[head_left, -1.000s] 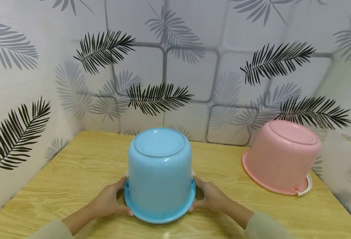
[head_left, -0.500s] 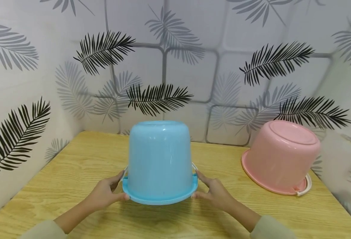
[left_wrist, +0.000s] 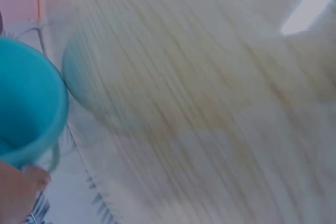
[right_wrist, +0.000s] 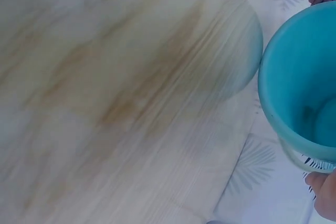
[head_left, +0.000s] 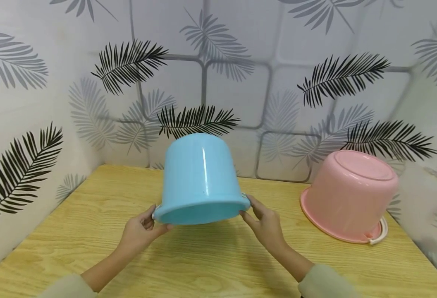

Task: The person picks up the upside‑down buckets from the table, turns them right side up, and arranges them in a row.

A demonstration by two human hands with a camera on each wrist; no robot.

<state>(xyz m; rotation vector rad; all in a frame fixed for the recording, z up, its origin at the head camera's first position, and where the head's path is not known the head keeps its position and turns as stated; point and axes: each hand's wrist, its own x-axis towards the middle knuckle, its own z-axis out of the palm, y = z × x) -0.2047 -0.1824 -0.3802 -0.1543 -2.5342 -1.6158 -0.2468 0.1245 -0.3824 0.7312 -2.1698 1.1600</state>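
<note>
A light blue plastic bucket (head_left: 201, 174) is tilted in the middle of the head view, its mouth facing down and toward me, so part of its inside shows. My left hand (head_left: 140, 229) grips its rim on the left, thumb under the near edge. On the right, my right hand (head_left: 264, 223) pinches the rim between thumb and fingers. Both wrist views look into the blue bucket (left_wrist: 23, 98), whose rim also shows beside the right hand (right_wrist: 324, 192). Part of a pale handle (right_wrist: 294, 156) hangs by the rim there.
An upside-down pink bucket (head_left: 352, 194) with a white handle (head_left: 381, 234) stands on the right of the wood-grain table (head_left: 73, 223). Behind the table rises a wall (head_left: 237, 82) with a leaf pattern, and another wall meets it on the left.
The blue bucket has gone from upside down on the table to raised and tilted, its base tipping away and its mouth turning toward me. Both hands rose with it. The pink bucket stayed put.
</note>
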